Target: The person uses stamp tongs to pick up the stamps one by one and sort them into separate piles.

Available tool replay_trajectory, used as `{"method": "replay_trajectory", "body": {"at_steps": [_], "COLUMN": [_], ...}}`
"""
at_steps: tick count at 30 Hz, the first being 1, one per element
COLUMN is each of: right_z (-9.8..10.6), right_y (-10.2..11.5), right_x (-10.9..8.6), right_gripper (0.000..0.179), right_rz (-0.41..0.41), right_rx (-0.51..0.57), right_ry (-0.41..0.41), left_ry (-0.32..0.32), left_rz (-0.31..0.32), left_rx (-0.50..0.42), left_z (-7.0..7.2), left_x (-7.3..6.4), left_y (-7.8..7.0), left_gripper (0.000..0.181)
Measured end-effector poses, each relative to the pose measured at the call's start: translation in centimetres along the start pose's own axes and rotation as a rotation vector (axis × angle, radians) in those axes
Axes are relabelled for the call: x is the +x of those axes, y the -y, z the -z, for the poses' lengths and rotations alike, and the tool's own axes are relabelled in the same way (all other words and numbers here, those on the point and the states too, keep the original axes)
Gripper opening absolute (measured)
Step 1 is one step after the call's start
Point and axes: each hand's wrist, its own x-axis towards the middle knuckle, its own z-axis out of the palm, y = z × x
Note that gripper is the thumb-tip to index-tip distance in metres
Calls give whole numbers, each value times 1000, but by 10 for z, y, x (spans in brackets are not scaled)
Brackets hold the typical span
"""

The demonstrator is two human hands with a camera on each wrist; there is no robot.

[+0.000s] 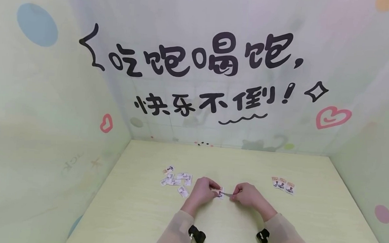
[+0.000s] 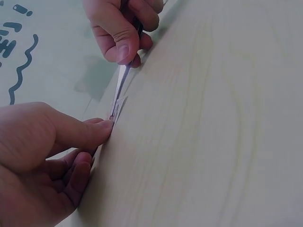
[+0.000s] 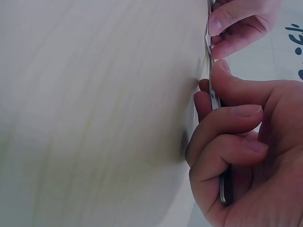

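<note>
A person works over a pale table (image 1: 235,233), left hand (image 1: 204,191) pinching a small printed card (image 1: 221,197) between thumb and fingers at the table's centre. From the card's 3 o'clock, the right hand (image 1: 248,196) grips a thin metal tool (image 2: 121,81), its tip at the card. Loose cards (image 1: 175,181) lie scattered between 9 and 10 o'clock from the held one; three more cards (image 1: 282,183) overlap in a row near 3 o'clock, beyond the right hand. At 12 o'clock rises a wall (image 1: 186,18) with black lettering.
</note>
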Motion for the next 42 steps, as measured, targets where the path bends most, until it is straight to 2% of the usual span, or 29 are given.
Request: {"method": "replay_trajectory", "body": {"at_steps": [8, 17, 23, 31, 36, 42], "right_z": [0, -1, -3, 2, 1, 2], "right_y": [-1, 0, -1, -1, -5, -10], "right_x": [0, -2, -3, 1, 0, -3], "right_gripper": [21, 20, 21, 19, 19, 21], "right_rz": [-14, -18, -20, -16, -21, -24], "right_rx": [35, 24, 37, 50, 63, 90], "right_ry": [0, -17, -6, -25, -18, -22], "left_ry": [6, 8, 9, -4, 5, 4], "left_rz": [9, 6, 5, -4, 18, 4], "left_rx": [-45, -60, -52, -41, -39, -29], "left_z": [1, 3, 1, 1, 0, -1], "left_x": [2, 1, 0, 7, 6, 4], "left_y": [3, 3, 5, 5, 7, 7], "left_gripper": [21, 21, 21, 21, 21, 20]}}
